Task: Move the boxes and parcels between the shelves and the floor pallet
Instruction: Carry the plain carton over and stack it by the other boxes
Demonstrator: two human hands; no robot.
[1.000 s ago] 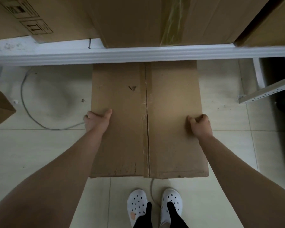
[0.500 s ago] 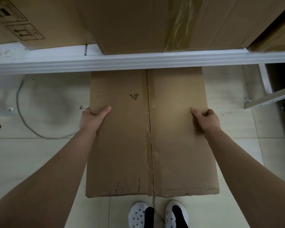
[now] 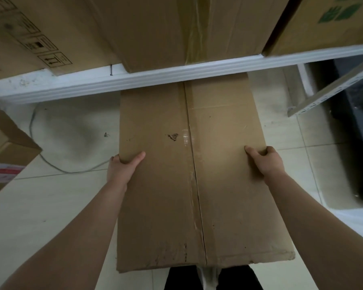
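Observation:
A long brown cardboard box point(image 3: 172, 185), taped along its middle seam, lies in front of me with its far end under the white shelf edge point(image 3: 155, 78). My left hand point(image 3: 122, 168) grips its left side, thumb on top. On the right side, my right hand point(image 3: 266, 160) grips the edge, fingers curled over the top face. The box's near end hides my feet.
Several cardboard boxes point(image 3: 159, 28) stand on the shelf above. Another box with a red-and-white label point(image 3: 6, 155) is at the left. A grey cable point(image 3: 57, 166) loops on the tiled floor. A perforated metal rail point(image 3: 331, 91) and dark area lie at the right.
The box has come out from under the shelf toward me and looms larger, now covering my shoes. Both hands keep their grip on its sides.

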